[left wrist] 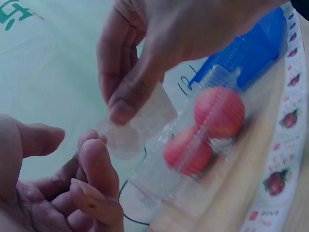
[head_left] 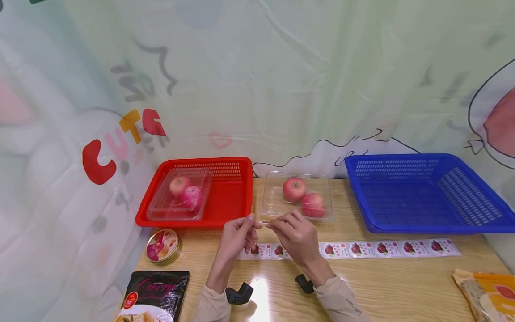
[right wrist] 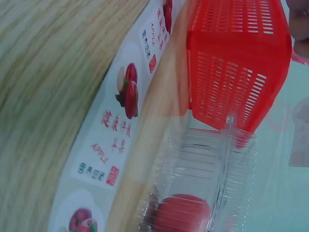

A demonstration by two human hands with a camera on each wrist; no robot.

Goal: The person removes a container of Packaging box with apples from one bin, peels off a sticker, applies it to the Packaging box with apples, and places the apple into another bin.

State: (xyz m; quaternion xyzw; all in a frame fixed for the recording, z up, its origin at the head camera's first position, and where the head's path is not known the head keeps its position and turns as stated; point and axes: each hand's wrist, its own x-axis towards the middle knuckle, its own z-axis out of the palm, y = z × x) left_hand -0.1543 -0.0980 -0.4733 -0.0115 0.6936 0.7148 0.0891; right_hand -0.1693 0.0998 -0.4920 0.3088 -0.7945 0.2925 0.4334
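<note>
My right hand (head_left: 297, 236) pinches a small pale, translucent sticker (left wrist: 160, 112) between thumb and forefinger; its round part shows just below the fingertips in the left wrist view. Beside it, my left hand (head_left: 236, 238) has its thumb apart from loosely bent fingers, with nothing visible between them. The two hands are close together, above a strip of apple stickers (head_left: 369, 249) lying across the table. Behind them stands a clear plastic box (head_left: 273, 197) holding two red apples (head_left: 294, 189), and its lid looks closed in the left wrist view.
At the left a red basket (head_left: 227, 222) holds another clear box (head_left: 201, 179) of apples. A blue basket (head_left: 364, 210) stands at the right. Nearer are a round tin (head_left: 162, 246), a black curry packet (head_left: 157, 290) and an orange packet (head_left: 492, 295). A curtain (head_left: 281, 89) hangs behind the table.
</note>
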